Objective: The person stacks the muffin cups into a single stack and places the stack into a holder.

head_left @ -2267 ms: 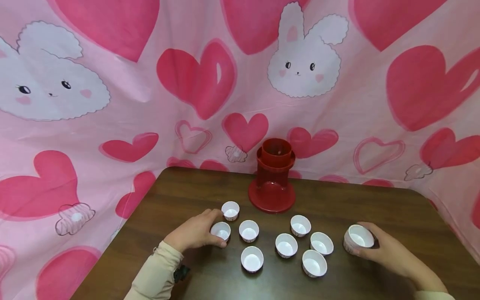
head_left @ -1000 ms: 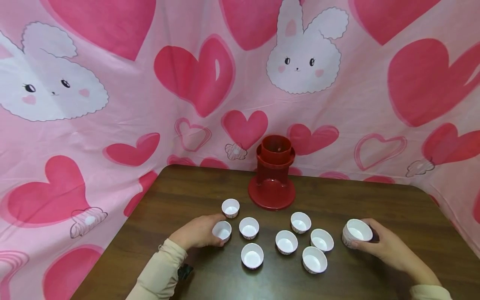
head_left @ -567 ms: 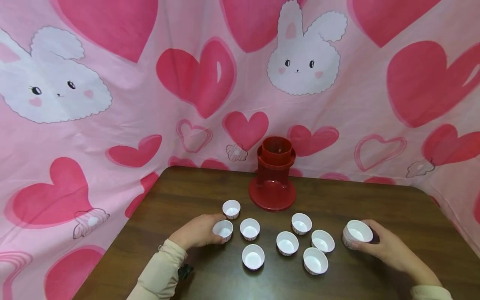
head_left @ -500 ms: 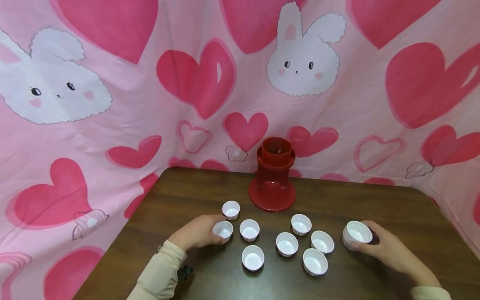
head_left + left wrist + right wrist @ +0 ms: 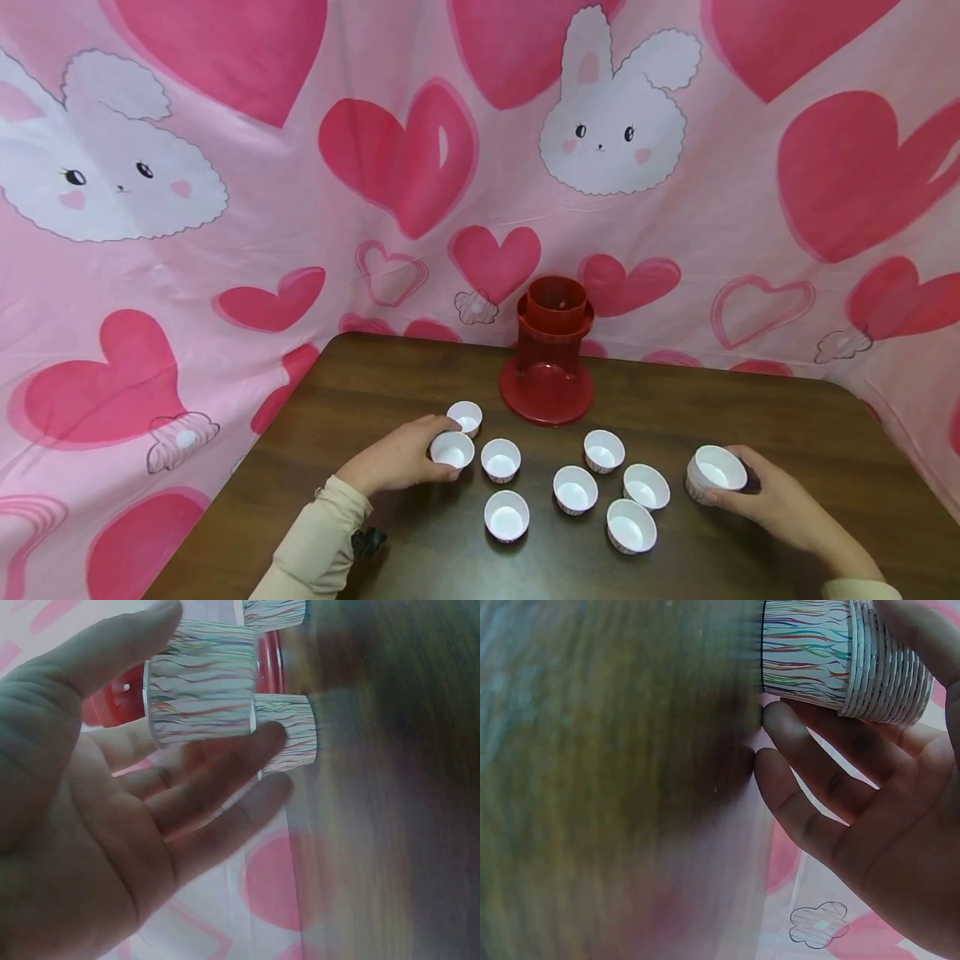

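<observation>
My left hand (image 5: pixel 401 457) pinches a white paper baking cup (image 5: pixel 452 450) between thumb and fingers, its mouth facing up. In the left wrist view this cup (image 5: pixel 202 682) shows wavy coloured lines and hangs off the tabletop, while the lower fingers spread below it. Just behind it stands another baking cup (image 5: pixel 465 417), partly covered. On the right side of the table, my right hand (image 5: pixel 772 496) grips a stack of baking cups (image 5: pixel 716 471). Several nested rims of the stack (image 5: pixel 885 664) show in the right wrist view, with the bottom cup at the tabletop.
Single baking cups stand spread mid-table, including one (image 5: pixel 500 460) beside the left hand, one (image 5: pixel 506 517) nearer the front and one (image 5: pixel 647 487) left of the stack. A red round-based holder (image 5: pixel 546 392) stands at the back, before a pink heart-print cloth (image 5: pixel 300 208).
My left hand has closed in on its baking cup and lifted it slightly, up and to the right, so it now overlaps the cup behind. My right hand stays on the stack.
</observation>
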The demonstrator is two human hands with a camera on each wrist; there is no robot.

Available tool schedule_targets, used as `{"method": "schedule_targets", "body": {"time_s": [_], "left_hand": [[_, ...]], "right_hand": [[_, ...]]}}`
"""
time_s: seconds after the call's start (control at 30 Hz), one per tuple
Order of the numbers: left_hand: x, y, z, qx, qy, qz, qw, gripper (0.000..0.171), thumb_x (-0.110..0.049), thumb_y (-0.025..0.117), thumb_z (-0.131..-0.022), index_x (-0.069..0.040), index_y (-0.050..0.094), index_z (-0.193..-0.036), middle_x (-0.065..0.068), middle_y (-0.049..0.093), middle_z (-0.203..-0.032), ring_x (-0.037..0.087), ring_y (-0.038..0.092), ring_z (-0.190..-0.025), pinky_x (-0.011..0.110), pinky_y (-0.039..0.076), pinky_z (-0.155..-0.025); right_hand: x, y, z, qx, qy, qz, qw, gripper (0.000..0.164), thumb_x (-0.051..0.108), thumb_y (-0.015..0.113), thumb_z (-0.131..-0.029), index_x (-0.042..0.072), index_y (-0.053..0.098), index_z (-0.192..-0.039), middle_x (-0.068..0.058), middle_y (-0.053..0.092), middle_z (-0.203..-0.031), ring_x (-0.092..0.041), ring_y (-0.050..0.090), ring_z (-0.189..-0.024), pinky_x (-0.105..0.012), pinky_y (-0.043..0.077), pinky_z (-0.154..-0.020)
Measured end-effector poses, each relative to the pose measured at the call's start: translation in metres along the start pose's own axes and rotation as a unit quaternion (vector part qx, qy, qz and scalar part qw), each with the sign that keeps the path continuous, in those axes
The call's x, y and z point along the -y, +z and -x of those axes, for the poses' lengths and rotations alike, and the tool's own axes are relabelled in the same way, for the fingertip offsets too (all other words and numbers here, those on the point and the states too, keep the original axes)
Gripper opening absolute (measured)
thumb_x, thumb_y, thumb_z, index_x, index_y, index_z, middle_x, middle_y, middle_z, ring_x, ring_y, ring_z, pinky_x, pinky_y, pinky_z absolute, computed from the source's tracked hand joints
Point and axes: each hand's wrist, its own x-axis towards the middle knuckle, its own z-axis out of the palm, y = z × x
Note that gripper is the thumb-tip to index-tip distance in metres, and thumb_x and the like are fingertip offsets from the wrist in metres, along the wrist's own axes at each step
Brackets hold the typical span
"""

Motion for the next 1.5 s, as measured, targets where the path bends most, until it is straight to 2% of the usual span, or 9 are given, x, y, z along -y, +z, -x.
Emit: {"method": "schedule_targets", "body": {"time_s": [0.13,0.33,0.5,0.67,0.87,1.13,1.37,1.5], "left_hand": [[-0.002,-0.003,0.000,-0.012,0.002,0.031,0.9994,0.053,-0.024,0.087,-0.080,-0.010,0.058,-0.122,0.000,0.061,-0.108,0.018,0.059,-0.095,0.041,0.049,-0.085],[-0.006,-0.004,-0.001,-0.019,-0.011,0.056,0.9982,0.054,-0.030,0.087,-0.080,-0.014,0.053,-0.119,-0.002,0.062,-0.105,0.016,0.060,-0.094,0.039,0.049,-0.084],[-0.010,-0.002,-0.003,-0.034,-0.002,0.078,0.9964,0.052,-0.032,0.085,-0.083,-0.018,0.050,-0.119,-0.002,0.061,-0.102,0.014,0.059,-0.092,0.036,0.050,-0.083],[-0.014,-0.001,-0.007,-0.043,0.012,0.118,0.9920,0.054,-0.027,0.082,-0.085,-0.017,0.049,-0.126,-0.002,0.059,-0.108,0.014,0.059,-0.097,0.035,0.051,-0.084],[-0.017,0.001,-0.012,-0.050,0.016,0.126,0.9907,0.051,-0.027,0.081,-0.087,-0.017,0.051,-0.127,-0.005,0.056,-0.111,0.013,0.057,-0.100,0.035,0.049,-0.086],[-0.028,0.003,-0.018,-0.052,-0.005,0.131,0.9899,0.053,-0.029,0.080,-0.086,-0.023,0.050,-0.130,-0.006,0.055,-0.118,0.014,0.056,-0.106,0.037,0.050,-0.091],[-0.040,0.005,-0.027,-0.056,0.019,0.158,0.9857,0.049,-0.025,0.079,-0.088,-0.019,0.052,-0.128,-0.002,0.057,-0.118,0.022,0.057,-0.108,0.039,0.050,-0.090],[-0.047,0.006,-0.033,-0.062,0.027,0.165,0.9839,0.048,-0.027,0.080,-0.087,-0.020,0.053,-0.126,-0.007,0.057,-0.117,0.016,0.056,-0.107,0.040,0.047,-0.093]], "right_hand": [[0.000,0.000,0.000,0.001,0.003,-0.001,1.000,0.062,0.030,0.083,-0.085,-0.002,0.054,-0.129,-0.011,0.064,-0.110,-0.016,0.058,-0.092,-0.030,0.050,-0.074],[0.001,0.000,0.001,0.002,-0.004,-0.005,1.000,0.060,0.029,0.082,-0.085,-0.001,0.054,-0.129,-0.010,0.064,-0.110,-0.011,0.057,-0.092,-0.028,0.049,-0.074],[0.002,-0.001,0.001,-0.003,-0.004,0.000,1.000,0.060,0.028,0.082,-0.085,-0.002,0.054,-0.129,-0.010,0.064,-0.110,-0.016,0.058,-0.093,-0.029,0.049,-0.074],[0.002,0.002,0.002,-0.006,-0.010,-0.010,1.000,0.057,0.024,0.083,-0.085,-0.001,0.056,-0.129,-0.007,0.064,-0.108,-0.011,0.057,-0.091,-0.027,0.048,-0.074],[0.002,0.003,0.003,-0.001,-0.002,-0.006,1.000,0.058,0.025,0.081,-0.086,-0.001,0.054,-0.130,-0.008,0.064,-0.110,-0.010,0.056,-0.092,-0.028,0.049,-0.075],[0.002,0.001,0.003,-0.004,-0.006,-0.006,1.000,0.058,0.025,0.082,-0.085,-0.001,0.055,-0.130,-0.008,0.065,-0.109,-0.009,0.056,-0.091,-0.028,0.048,-0.075],[0.001,0.000,0.002,-0.002,0.002,-0.007,1.000,0.059,0.026,0.082,-0.085,-0.002,0.056,-0.129,-0.009,0.066,-0.110,-0.012,0.057,-0.092,-0.029,0.048,-0.075],[0.002,-0.002,0.000,0.000,0.006,-0.005,1.000,0.061,0.028,0.082,-0.085,-0.003,0.055,-0.129,-0.010,0.066,-0.110,-0.020,0.058,-0.095,-0.033,0.048,-0.075]]}}
